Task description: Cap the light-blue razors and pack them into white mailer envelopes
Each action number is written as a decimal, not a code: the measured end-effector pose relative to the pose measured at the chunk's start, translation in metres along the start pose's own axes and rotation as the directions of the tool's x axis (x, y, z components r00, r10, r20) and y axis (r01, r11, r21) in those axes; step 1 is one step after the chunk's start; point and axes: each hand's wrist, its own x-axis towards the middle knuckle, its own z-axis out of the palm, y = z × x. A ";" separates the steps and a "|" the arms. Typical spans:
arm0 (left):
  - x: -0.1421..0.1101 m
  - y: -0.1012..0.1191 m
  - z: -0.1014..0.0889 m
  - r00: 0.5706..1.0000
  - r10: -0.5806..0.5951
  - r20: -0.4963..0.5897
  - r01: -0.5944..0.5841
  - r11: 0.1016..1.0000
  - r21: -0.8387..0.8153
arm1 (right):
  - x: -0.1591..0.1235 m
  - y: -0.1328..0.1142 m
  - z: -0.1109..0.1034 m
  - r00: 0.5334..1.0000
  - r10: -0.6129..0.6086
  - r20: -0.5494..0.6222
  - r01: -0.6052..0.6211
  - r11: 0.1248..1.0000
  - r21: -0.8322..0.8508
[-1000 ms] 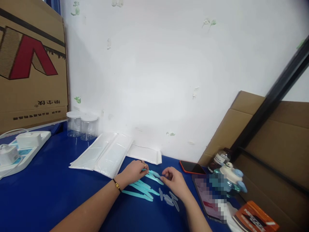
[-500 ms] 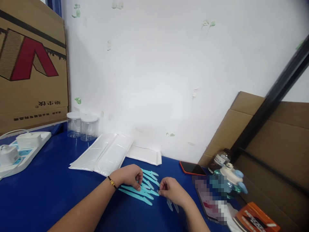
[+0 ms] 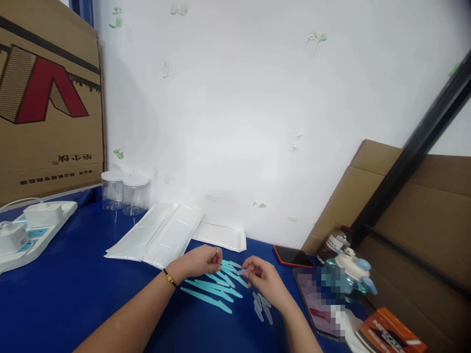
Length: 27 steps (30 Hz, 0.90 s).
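Note:
Several teal eyebrow razors (image 3: 208, 300) lie in a loose, overlapping row on the blue tabletop. Over their far left ends is my left hand (image 3: 206, 260), fingers curled closed; whether it holds a razor is hidden. At the right ends of the row, my right hand (image 3: 264, 280) pinches a small translucent blade cap (image 3: 241, 272) between thumb and fingertips. More translucent blade caps (image 3: 262, 308) rest on the table just left of my right wrist.
White plastic packets (image 3: 162, 235) lie behind my left hand, with two clear jars (image 3: 135, 196) farther back. A power strip (image 3: 47, 238) sits far left. Phones (image 3: 293, 255), a teal glass pot (image 3: 348, 277) and an orange box (image 3: 392, 331) stand to the right.
Both hands have shifted slightly away from me along the razors. Another loose cap now shows on the table beside my right wrist, and a translucent cap shows at my right fingertips.

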 end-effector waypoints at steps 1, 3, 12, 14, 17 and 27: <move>0.000 0.000 0.000 1.000 -0.002 -0.004 0.002 1.000 -0.003 | 0.001 0.000 0.000 1.000 0.016 -0.012 -0.016 1.000 0.010; 0.000 0.002 0.000 1.000 -0.001 -0.022 0.001 1.000 -0.001 | 0.003 0.001 0.000 0.997 0.055 -0.057 -0.053 0.998 0.037; -0.001 0.010 -0.001 1.000 0.023 -0.019 -0.025 0.993 -0.115 | 0.006 -0.003 0.011 0.991 0.065 -0.113 -0.034 0.966 0.256; 0.000 0.010 0.000 0.999 0.022 -0.028 -0.026 0.989 -0.143 | 0.005 -0.002 0.015 0.993 0.059 -0.103 -0.030 0.966 0.258; 0.003 0.006 0.004 0.999 0.036 -0.031 -0.041 0.983 -0.178 | 0.006 -0.001 0.022 0.995 0.057 -0.079 -0.036 0.966 0.255; 0.001 0.008 0.003 0.999 0.016 -0.041 -0.022 0.986 -0.167 | 0.007 0.000 0.020 0.988 0.062 -0.142 -0.027 0.972 0.235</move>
